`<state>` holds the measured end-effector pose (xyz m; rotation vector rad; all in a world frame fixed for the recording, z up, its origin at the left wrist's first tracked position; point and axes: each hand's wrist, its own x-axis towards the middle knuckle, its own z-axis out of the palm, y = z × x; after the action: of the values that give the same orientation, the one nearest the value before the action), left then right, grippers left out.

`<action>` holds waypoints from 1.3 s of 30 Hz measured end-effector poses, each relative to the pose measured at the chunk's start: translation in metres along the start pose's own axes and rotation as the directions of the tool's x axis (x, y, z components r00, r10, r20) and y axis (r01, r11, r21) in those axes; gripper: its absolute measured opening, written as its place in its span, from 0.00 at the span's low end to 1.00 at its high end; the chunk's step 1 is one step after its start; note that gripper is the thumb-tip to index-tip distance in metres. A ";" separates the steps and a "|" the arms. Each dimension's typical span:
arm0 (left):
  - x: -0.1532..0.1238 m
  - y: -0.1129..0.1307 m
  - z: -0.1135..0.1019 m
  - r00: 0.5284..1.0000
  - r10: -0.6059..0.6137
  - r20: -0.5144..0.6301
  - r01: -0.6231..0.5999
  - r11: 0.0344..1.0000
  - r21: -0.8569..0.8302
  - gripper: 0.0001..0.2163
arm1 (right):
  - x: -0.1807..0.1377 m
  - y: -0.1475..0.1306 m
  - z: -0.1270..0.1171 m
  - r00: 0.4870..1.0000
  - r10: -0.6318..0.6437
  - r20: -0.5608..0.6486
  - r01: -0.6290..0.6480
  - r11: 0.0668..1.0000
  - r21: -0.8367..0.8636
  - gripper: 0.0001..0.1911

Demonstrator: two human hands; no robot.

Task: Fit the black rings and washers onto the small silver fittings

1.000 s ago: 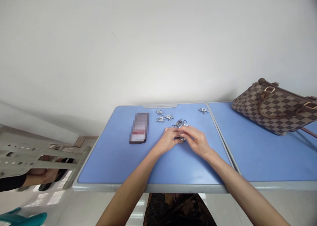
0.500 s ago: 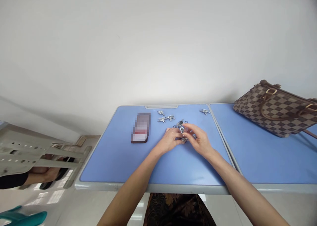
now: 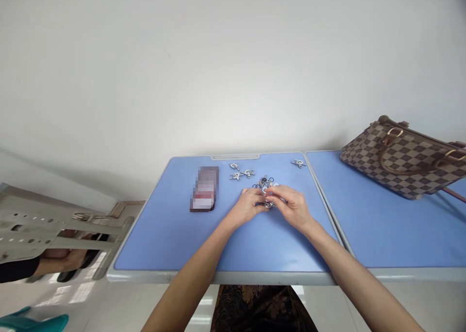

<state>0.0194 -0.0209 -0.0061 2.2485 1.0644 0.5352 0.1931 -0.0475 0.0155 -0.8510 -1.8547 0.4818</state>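
Both hands meet over a small pile of silver metal parts and black rings [image 3: 264,180] on the blue tabletop. My left hand [image 3: 247,207] has its fingers closed around a small silver metal piece [image 3: 265,190], mostly covered by fingers. From the other side, my right hand [image 3: 292,205] pinches its thumb and forefinger together against that piece; anything else in the pinch is hidden. Behind the left hand lie several silver metal pieces with rods and loops [image 3: 248,173]. Another similar silver piece [image 3: 299,163] rests apart, near the table's back right corner.
A phone [image 3: 205,189], its screen blurred, lies left of my hands. On the adjoining right table [image 3: 393,235] stands a brown checkered handbag [image 3: 404,162], near the wall. At left are a pale perforated chair [image 3: 32,230] and another person's foot [image 3: 74,260].
My right fingertips have drawn in and down onto the left hand's fingers, covering more of the silver piece. More of the pile shows behind. The view has shifted slightly.
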 end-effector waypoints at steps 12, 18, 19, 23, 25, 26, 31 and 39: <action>-0.001 0.002 0.001 1.000 -0.005 -0.031 0.005 1.000 -0.006 0.04 | 0.001 -0.007 0.004 0.998 0.000 -0.058 -0.003 0.998 -0.056 0.04; -0.002 0.004 0.001 0.999 -0.017 -0.045 0.017 1.000 -0.008 0.05 | -0.001 -0.004 0.009 0.995 0.060 -0.078 -0.063 0.998 -0.030 0.02; -0.002 0.004 0.001 0.999 -0.019 -0.043 0.018 1.000 -0.006 0.05 | -0.001 -0.004 0.010 0.994 0.072 -0.079 -0.074 0.997 -0.024 0.02; -0.002 0.003 0.003 0.998 -0.017 -0.060 0.017 1.000 0.004 0.05 | -0.001 -0.005 0.010 0.994 0.070 -0.083 -0.074 0.997 -0.038 0.03; -0.002 0.002 0.004 0.998 -0.017 -0.061 0.018 1.000 0.013 0.05 | -0.002 -0.006 0.010 0.993 0.082 -0.080 -0.086 0.996 -0.040 0.03; -0.002 0.002 0.004 0.998 -0.019 -0.060 0.020 1.000 0.019 0.05 | -0.003 -0.006 0.011 0.992 0.094 -0.080 -0.098 0.995 -0.036 0.03; -0.001 0.002 0.005 0.998 -0.006 -0.059 0.008 1.000 0.027 0.05 | -0.007 -0.005 0.015 0.985 0.140 -0.105 -0.142 0.990 -0.009 0.05; -0.002 0.003 0.005 0.998 0.009 -0.067 -0.006 0.999 0.046 0.06 | -0.007 -0.007 0.020 0.972 0.164 -0.170 -0.179 0.981 -0.080 0.07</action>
<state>0.0227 -0.0259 -0.0079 2.2898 1.1125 0.5997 0.1744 -0.0564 0.0066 -1.0893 -1.6726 0.4209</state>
